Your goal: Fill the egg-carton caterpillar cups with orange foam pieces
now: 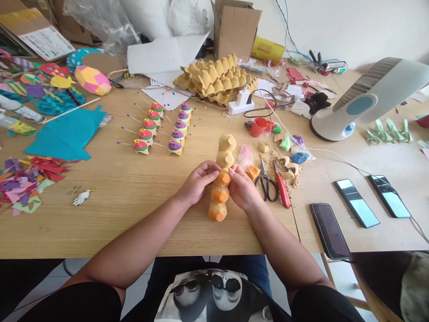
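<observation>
A strip of egg carton cups (225, 158) lies lengthwise in front of me, its three nearer cups topped with orange clay. My left hand (198, 182) grips its left side near the middle cup, thumb and fingers pinched. My right hand (244, 184) holds the opposite side, fingertips at that same orange-topped cup. Right of the strip are a lump of orange clay (253, 172), black-handled scissors (267, 183) and a red utility knife (282, 185). Two finished-looking caterpillars, one red and green (145, 133), one purple (179, 129), stand further left with pins for feelers.
Stacked egg cartons (211, 78) sit at the back beside a white power adapter (241, 102). A white desk lamp or fan (365, 100) stands right, with several phones (330, 230) nearer the edge. Paper scraps (28, 181) and blue paper (63, 134) cover the left.
</observation>
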`<state>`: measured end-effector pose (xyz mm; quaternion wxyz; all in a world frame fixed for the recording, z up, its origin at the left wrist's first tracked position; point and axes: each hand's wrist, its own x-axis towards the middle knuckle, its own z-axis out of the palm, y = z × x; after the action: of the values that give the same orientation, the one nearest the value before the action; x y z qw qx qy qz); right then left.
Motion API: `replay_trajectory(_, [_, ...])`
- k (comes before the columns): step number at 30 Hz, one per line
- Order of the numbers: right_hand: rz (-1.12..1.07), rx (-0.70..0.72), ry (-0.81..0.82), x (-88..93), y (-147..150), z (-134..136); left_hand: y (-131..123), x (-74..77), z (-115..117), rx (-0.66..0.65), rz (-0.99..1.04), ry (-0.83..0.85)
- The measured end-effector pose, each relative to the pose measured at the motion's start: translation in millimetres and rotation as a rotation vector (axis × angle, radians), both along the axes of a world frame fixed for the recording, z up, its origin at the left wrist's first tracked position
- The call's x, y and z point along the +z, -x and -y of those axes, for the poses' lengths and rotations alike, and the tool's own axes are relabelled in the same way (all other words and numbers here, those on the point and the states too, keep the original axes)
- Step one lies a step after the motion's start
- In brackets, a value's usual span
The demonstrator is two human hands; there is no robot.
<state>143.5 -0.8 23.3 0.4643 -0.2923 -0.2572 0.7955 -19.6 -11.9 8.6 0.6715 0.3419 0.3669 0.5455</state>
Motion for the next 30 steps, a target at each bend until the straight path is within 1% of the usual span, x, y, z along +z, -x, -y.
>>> replay_trajectory(6, [0.056,0.018,-0.079,2.0,2.2,3.3,2.7,1.4,-1.5,0.010,0.112,0.056])
replay_trajectory(9, [0.083,0.020,-0.126,1.1,4.7,4.9,2.8,1.2,-1.2,0.038,0.096,0.082])
replay_trajectory(14, [0.116,0.018,-0.155,0.4,6.6,5.5,0.6,3.9,-0.1,0.034,0.071,0.140])
replay_trajectory(19, [0.123,0.009,-0.173,1.2,6.9,5.0,0.3,8.5,-0.8,0.030,0.112,0.219])
replay_trajectory(27, [0.115,0.029,-0.117,-1.4,5.7,3.8,0.2,6.8,-1.3,0.050,0.136,0.251])
replay_trajectory(30, [0.090,0.018,-0.070,-1.7,4.7,2.6,0.3,5.4,-0.9,0.026,0.152,0.231])
